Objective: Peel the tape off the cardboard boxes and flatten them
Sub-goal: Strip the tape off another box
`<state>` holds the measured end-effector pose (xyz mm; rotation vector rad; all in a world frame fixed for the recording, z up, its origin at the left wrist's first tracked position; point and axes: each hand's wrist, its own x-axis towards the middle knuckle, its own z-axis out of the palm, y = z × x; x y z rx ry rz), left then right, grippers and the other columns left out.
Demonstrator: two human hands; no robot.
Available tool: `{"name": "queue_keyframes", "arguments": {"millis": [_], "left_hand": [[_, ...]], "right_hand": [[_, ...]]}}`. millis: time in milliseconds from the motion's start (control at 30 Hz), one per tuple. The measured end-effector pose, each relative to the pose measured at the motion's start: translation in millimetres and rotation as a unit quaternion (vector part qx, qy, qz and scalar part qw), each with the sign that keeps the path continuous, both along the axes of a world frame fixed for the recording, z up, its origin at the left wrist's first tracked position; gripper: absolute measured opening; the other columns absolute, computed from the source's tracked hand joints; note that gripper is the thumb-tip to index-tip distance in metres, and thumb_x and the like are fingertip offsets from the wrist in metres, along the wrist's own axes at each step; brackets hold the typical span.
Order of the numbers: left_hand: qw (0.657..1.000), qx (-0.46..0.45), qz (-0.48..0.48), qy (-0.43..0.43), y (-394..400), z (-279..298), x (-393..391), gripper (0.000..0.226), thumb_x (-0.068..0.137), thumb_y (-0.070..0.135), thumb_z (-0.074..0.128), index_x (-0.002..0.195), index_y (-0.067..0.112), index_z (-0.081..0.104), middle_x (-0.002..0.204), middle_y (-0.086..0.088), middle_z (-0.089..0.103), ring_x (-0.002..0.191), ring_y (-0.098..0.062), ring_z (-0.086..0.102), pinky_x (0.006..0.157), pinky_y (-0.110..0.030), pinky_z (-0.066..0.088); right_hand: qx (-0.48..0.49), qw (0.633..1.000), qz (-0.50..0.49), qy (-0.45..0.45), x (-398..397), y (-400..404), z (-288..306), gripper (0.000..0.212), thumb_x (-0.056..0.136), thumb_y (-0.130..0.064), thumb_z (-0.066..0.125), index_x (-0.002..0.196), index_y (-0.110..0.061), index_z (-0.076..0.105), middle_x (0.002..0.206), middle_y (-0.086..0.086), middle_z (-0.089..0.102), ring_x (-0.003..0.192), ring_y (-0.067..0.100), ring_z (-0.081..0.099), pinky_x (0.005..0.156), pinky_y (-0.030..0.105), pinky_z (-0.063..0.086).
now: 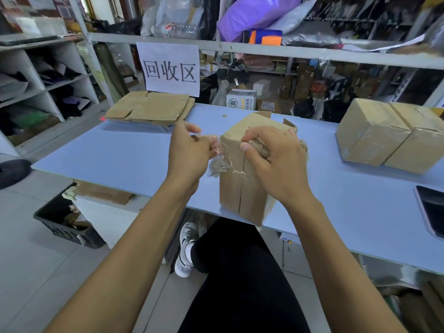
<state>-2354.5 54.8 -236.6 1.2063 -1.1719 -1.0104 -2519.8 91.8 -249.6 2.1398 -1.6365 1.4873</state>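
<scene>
Black-trousered legs (pixel 240 284) and a white sneaker (pixel 186 248) show nearest, under the near edge of the light-blue table (pixel 120 152). On that near edge stands a small cardboard box (pixel 242 188), its far flaps open. Right hand (pixel 276 162) grips the box's top edge with curled fingers. Left hand (pixel 189 150), just left of the box, pinches a strip of clear tape (pixel 223 155) that still clings to the box's near face. Flattened cardboard (pixel 151 108) is stacked at the far left beneath a paper sign (pixel 169 68); a taped box (pixel 389 134) sits at the far right.
</scene>
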Motion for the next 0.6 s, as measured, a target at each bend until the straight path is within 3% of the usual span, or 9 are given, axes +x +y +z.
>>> {"name": "queue_keyframes", "arguments": {"millis": [67,133,233,267,333,400,500,600], "left_hand": [[0.999,-0.040,0.000,-0.024,5.6,-0.2,-1.7,0.023,0.097,0.000,0.051,0.102,0.022,0.054,0.084,-0.006,0.071,0.068,-0.011,0.067,0.070,-0.025,0.059],[0.991,-0.086,0.011,-0.104,11.9,-2.3,-3.8,0.022,0.099,0.007,0.048,0.098,0.021,0.065,0.084,0.000,0.071,0.075,-0.010,0.069,0.070,-0.026,0.057],[0.979,-0.129,0.028,-0.152,23.3,-12.2,-6.0,0.031,0.104,0.036,0.043,0.097,0.020,0.068,0.090,0.004,0.070,0.087,-0.012,0.067,0.079,-0.031,0.052],[0.976,-0.140,0.029,-0.163,26.4,-15.6,-6.5,0.032,0.104,0.041,0.043,0.099,0.021,0.067,0.099,0.002,0.067,0.092,-0.011,0.064,0.083,-0.027,0.050],[0.973,-0.141,0.025,-0.182,32.8,-19.1,-6.7,0.018,0.102,0.037,0.055,0.106,0.022,0.063,0.121,0.000,0.055,0.104,-0.004,0.056,0.080,-0.005,0.041],[0.976,-0.125,0.010,-0.176,36.0,-20.9,-5.3,0.024,0.094,0.030,0.068,0.113,0.018,0.060,0.127,0.003,0.052,0.110,0.000,0.053,0.076,0.003,0.037],[0.980,-0.116,0.001,-0.161,35.6,-22.6,-1.7,0.027,0.089,0.023,0.076,0.109,0.017,0.059,0.106,0.006,0.067,0.090,0.006,0.065,0.072,-0.006,0.047],[0.973,-0.100,0.064,-0.199,34.1,-22.2,-2.9,0.015,0.089,0.022,0.074,0.093,0.018,0.061,0.088,0.010,0.068,0.083,-0.012,0.069,0.076,-0.036,0.057]], "right_hand": [[-0.002,1.000,-0.013,0.007,0.3,0.2,1.0,0.013,0.091,-0.035,0.060,0.091,-0.024,0.068,0.096,-0.013,0.070,0.094,0.017,0.059,0.099,0.036,0.033],[-0.001,1.000,-0.021,0.018,0.3,0.7,1.0,0.016,0.092,-0.037,0.057,0.091,-0.024,0.067,0.096,-0.014,0.069,0.095,0.017,0.060,0.097,0.032,0.031],[-0.001,0.999,-0.031,0.039,1.4,1.6,-1.4,0.028,0.090,-0.049,0.054,0.096,-0.024,0.066,0.099,-0.014,0.069,0.098,0.019,0.059,0.102,0.043,0.037],[0.005,0.998,-0.036,0.043,2.6,1.8,-1.6,0.033,0.087,-0.055,0.055,0.096,-0.025,0.066,0.099,-0.014,0.068,0.099,0.018,0.058,0.101,0.043,0.038],[0.018,0.997,-0.043,0.055,5.2,0.9,-1.5,0.042,0.082,-0.065,0.059,0.097,-0.027,0.067,0.100,-0.015,0.068,0.102,0.018,0.057,0.098,0.040,0.039],[0.011,0.996,-0.051,0.073,6.0,-0.9,-2.8,0.044,0.082,-0.064,0.064,0.102,-0.026,0.070,0.107,-0.014,0.070,0.105,0.021,0.057,0.096,0.038,0.041],[0.004,0.996,-0.065,0.063,8.0,-0.3,-5.8,0.044,0.085,-0.055,0.066,0.111,-0.022,0.076,0.119,-0.008,0.072,0.109,0.024,0.058,0.100,0.046,0.043],[-0.007,0.996,-0.080,0.035,15.6,3.6,-12.1,0.041,0.084,-0.051,0.067,0.111,-0.020,0.078,0.120,-0.005,0.073,0.112,0.023,0.061,0.107,0.054,0.039]]}}
